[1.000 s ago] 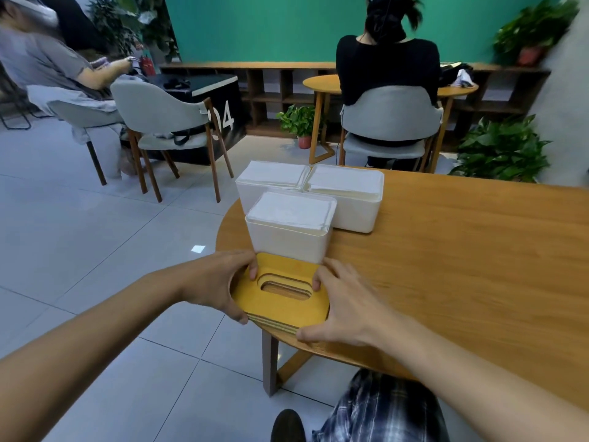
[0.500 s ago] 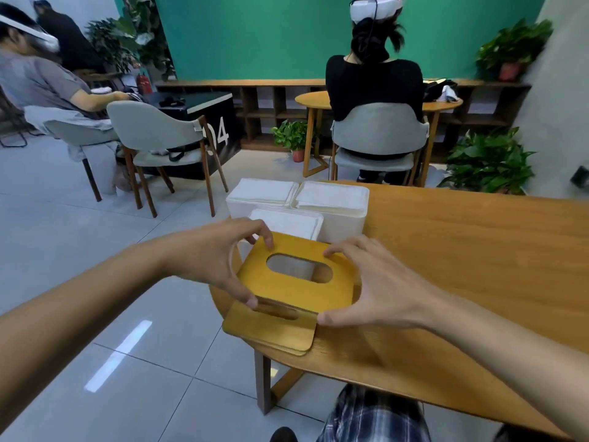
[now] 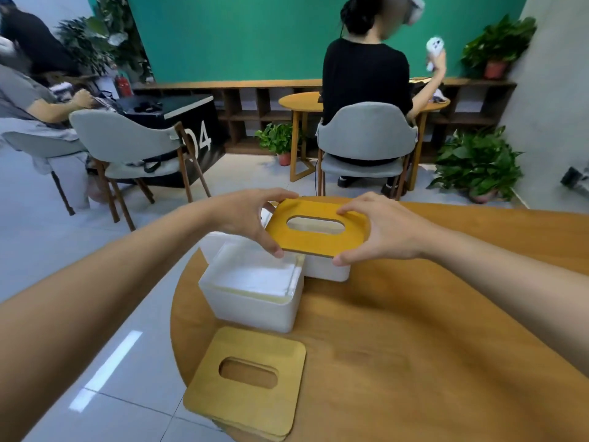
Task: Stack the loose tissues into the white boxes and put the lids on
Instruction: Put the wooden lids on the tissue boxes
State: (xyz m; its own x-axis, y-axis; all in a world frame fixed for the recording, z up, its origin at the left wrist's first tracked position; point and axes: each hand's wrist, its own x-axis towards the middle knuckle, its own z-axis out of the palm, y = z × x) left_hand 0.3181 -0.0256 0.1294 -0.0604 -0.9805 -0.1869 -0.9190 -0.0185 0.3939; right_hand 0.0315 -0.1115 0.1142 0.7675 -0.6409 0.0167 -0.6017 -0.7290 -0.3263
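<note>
Head view of lid handling at a round wooden tabletop. Both hands grasp one yellow lid with an oval slot; the left hand pinches its left edge, thumb at the near corner and fingers curled over the far edge; the right hand pinches its right edge likewise, thumb at the near corner. The lid is held roughly level over the far right white box, whose near wall shows beneath the lid's front edge; white shows through the slot; whether the lid touches the box rim cannot be told. The near white box stands uncovered on the tabletop, just in front of that one and to its left; a stack of tissues fills it nearly to the rim. A third white box stands behind the near box, largely hidden by the left hand. A stack of spare lids, of the same colour and slot, lies flat at the near edge of the tabletop, its left corner past the edge and above the floor; more than one lid edge shows in the stack. Background: a seated person in black at another round table; grey chairs; potted plants; a green wall.
</note>
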